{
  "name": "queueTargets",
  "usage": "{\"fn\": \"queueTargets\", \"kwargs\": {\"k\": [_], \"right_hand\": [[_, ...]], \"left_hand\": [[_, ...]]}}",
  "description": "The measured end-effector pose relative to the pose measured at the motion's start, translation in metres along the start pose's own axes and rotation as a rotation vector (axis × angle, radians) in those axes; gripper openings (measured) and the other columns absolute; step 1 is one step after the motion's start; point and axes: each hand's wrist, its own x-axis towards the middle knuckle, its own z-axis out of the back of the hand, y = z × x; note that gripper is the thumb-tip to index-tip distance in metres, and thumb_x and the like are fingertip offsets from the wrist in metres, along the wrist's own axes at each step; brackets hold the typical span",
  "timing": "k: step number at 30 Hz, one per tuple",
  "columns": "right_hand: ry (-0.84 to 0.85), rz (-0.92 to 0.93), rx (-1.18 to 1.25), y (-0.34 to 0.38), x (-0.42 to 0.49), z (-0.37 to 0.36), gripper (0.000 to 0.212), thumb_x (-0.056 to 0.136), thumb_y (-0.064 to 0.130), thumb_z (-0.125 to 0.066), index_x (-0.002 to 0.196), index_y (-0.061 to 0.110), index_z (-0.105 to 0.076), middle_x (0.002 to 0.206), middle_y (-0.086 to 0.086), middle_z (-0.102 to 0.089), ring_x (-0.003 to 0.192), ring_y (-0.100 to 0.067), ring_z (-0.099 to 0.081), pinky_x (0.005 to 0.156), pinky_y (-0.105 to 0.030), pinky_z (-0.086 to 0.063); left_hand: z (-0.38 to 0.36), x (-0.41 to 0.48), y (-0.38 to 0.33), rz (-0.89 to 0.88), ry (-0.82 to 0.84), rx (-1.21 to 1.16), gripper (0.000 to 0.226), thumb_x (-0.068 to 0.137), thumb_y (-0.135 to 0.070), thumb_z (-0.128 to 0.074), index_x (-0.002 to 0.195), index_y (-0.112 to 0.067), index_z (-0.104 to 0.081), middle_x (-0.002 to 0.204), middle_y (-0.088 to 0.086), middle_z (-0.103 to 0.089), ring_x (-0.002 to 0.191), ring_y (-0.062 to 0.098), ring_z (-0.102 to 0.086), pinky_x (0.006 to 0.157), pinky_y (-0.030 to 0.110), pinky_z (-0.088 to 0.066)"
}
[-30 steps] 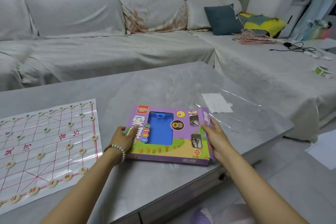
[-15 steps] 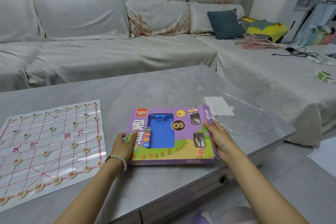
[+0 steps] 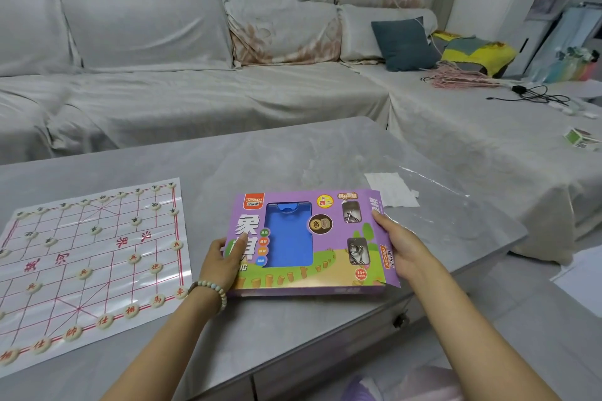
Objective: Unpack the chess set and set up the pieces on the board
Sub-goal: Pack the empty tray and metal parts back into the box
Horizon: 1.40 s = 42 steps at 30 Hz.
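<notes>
1. Head view, surroundings: a grey counter [image 3: 293,156] has a cloth-covered sofa [image 3: 195,91] behind it & to its right. A dark cushion [image 3: 404,42] sits on the sofa, w/ a black cable [image 3: 534,94] further right. Clear plastic wrap [image 3: 449,215] w/ a white label [image 3: 391,189] lies on the counter just beyond the right grip [image 3: 400,251].
2. The board sheet [image 3: 97,270] lies flat on the counter's left part. Round pieces [image 3: 132,311] sit on its line crossings.
3. Containers: the purple box [image 3: 325,257] has a big window showing a blue case [image 3: 288,238] inside. Two small windows on its right side show metal ring puzzles [image 3: 356,251].
4. The box lies face up near the counter's front edge, right of the board sheet & between both grips. The left grip [image 3: 224,257], w/ a bead bracelet [image 3: 211,290] at the wrist, holds the box's left end, thumb on the printed face. The right grip holds the right end, fingers curled round it by the end flap.
</notes>
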Motion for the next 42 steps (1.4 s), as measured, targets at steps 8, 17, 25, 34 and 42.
{"fn": "queueTargets", "kwargs": {"k": [8, 17, 25, 34, 42], "right_hand": [[0.047, 0.186, -0.058, -0.001, -0.002, -0.009, 0.021, 0.097, 0.026, -0.048, 0.105, 0.014, -0.063, 0.088, -0.009, -0.074, 0.071, -0.021, -0.071, 0.065, -0.032, -0.057], [0.024, 0.185, -0.137, -0.002, -0.005, -0.016, 0.021, 0.096, 0.026, -0.051, 0.106, 0.012, -0.063, 0.089, -0.012, -0.074, 0.069, -0.024, -0.071, 0.061, -0.032, -0.059], [-0.004, 0.260, -0.167, 0.000, -0.002, -0.017, 0.014, 0.096, 0.020, -0.052, 0.096, 0.012, -0.063, 0.078, -0.008, -0.074, 0.063, -0.020, -0.070, 0.056, -0.030, -0.058], [0.004, 0.182, -0.242, -0.001, -0.001, -0.017, 0.029, 0.100, 0.025, -0.039, 0.107, 0.010, -0.062, 0.094, -0.012, -0.072, 0.079, -0.027, -0.066, 0.082, -0.038, -0.051], [-0.112, 0.365, -0.359, -0.006, 0.001, -0.025, 0.042, 0.101, 0.026, -0.040, 0.142, 0.020, -0.035, 0.130, 0.001, -0.053, 0.110, -0.018, -0.058, 0.091, -0.036, -0.049]], "left_hand": [[0.001, 0.001, 0.001, 0.001, 0.027, 0.021, 0.044, 0.092, -0.039, -0.048, 0.124, -0.010, -0.039, 0.092, 0.007, -0.061, 0.062, 0.013, -0.060, 0.039, 0.015, -0.047], [0.002, 0.000, 0.002, -0.011, 0.032, 0.032, 0.046, 0.093, -0.038, -0.046, 0.127, -0.009, -0.037, 0.094, 0.007, -0.060, 0.062, 0.012, -0.060, 0.037, 0.013, -0.046], [0.002, -0.001, 0.002, -0.030, 0.054, 0.067, 0.039, 0.094, -0.039, -0.044, 0.122, -0.011, -0.038, 0.089, 0.003, -0.060, 0.060, 0.009, -0.059, 0.039, 0.011, -0.044], [0.003, 0.000, 0.004, -0.065, 0.067, 0.080, 0.029, 0.094, -0.039, -0.045, 0.111, -0.019, -0.035, 0.080, -0.004, -0.060, 0.061, 0.009, -0.060, 0.041, 0.014, -0.045], [0.004, 0.001, 0.008, -0.098, 0.062, 0.051, 0.029, 0.093, -0.038, -0.046, 0.111, -0.017, -0.036, 0.088, 0.002, -0.063, 0.061, 0.008, -0.061, 0.042, 0.012, -0.044]]}}
